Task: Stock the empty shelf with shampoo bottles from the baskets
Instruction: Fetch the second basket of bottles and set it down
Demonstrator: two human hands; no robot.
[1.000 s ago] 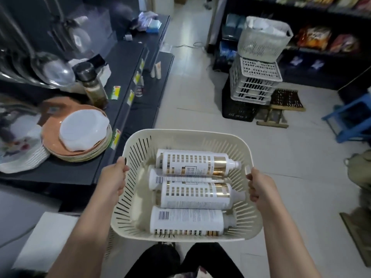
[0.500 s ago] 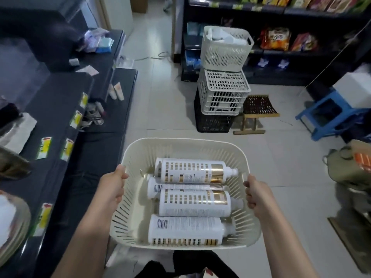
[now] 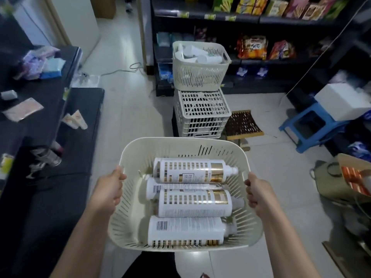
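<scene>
As hands (image 3: 109, 190) (image 3: 259, 194) grip basket (image 3: 180, 140), aisle (image 3: 130, 117) seemingly open

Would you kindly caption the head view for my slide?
The left hand and right hand grip a cream basket of shampoo bottles lying sideways.

Only one camera on this one, a wide-angle worn on the person's head, pointing forward and tipped down. The basket (image 3: 181, 142) sits really close under it and fills the lower middle, with the left hand (image 3: 109, 189) and right hand (image 3: 259, 192) gripping its sides. Past the basket the view runs over the floor (image 3: 130, 117) to the stacked crates (image 3: 201, 115) and snack shelves (image 3: 251, 19) well behind. A blue stool (image 3: 307, 125) shows off to the basket's right.
</scene>
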